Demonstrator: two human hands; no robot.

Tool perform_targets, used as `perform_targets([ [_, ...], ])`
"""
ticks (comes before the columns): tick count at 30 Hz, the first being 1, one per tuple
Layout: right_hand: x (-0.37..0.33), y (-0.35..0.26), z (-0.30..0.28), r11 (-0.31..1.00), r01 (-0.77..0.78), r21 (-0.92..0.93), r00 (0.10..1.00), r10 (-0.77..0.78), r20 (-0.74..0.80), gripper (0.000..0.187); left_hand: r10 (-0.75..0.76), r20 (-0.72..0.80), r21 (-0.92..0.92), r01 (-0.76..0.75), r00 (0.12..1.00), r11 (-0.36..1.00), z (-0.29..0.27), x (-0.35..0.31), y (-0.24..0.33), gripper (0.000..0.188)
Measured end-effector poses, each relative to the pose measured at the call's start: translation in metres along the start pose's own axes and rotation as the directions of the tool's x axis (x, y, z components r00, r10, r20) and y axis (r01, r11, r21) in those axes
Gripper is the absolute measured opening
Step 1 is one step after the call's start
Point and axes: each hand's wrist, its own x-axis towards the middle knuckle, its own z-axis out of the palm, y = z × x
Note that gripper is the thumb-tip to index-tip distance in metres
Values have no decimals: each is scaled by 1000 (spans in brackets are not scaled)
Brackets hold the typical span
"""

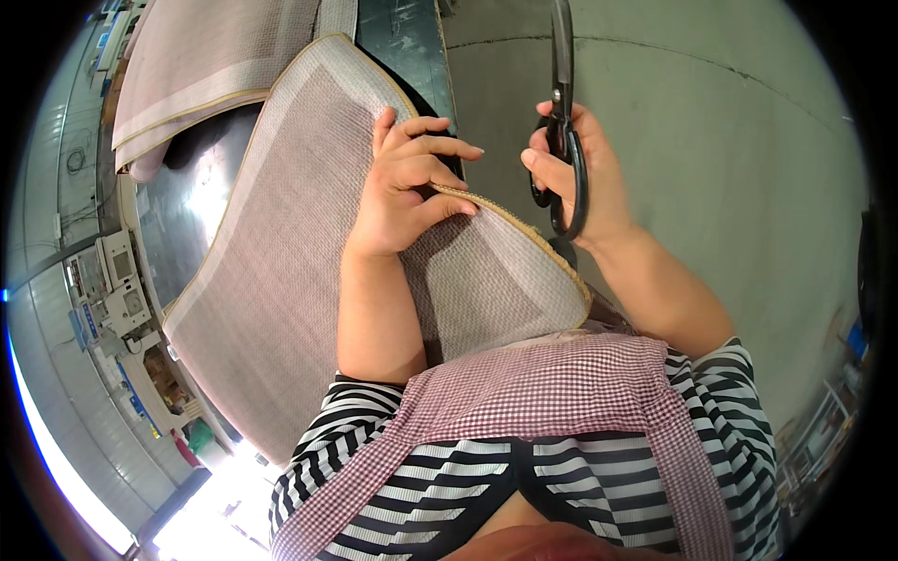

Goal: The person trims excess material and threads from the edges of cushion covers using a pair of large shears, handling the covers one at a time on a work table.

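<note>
Low in the frame is a checked apron. At the centre, the left hand pinches the yellow-bound edge of a grey-pink mat between thumb and index finger — the other fingers spread apart. The mat runs from lower left to centre. Right of centre, the right hand curls round the handles of black scissors — blades together, pointing up. Beyond, more mats lie at upper left.
</note>
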Motion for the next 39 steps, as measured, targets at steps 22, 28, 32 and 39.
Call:
perform_targets([
  [22,24,9,9,980,-132,-151,989,119,-90,49,-9,14,130,7,1000,991,1,2,7,26],
  [28,21,-4,7,997,-32,-66,998,28,-55,56,-6,22,150,3,1000,989,2,1,5,26],
  [32,35,-3,21,986,-82,-143,996,86,20,58,-22,20,139,19,1000,990,3,-1,6,27],
  [39,51,13,10,997,-57,-56,997,54,-50,45,-3,10,115,1,1000,993,0,0,5,29],
])
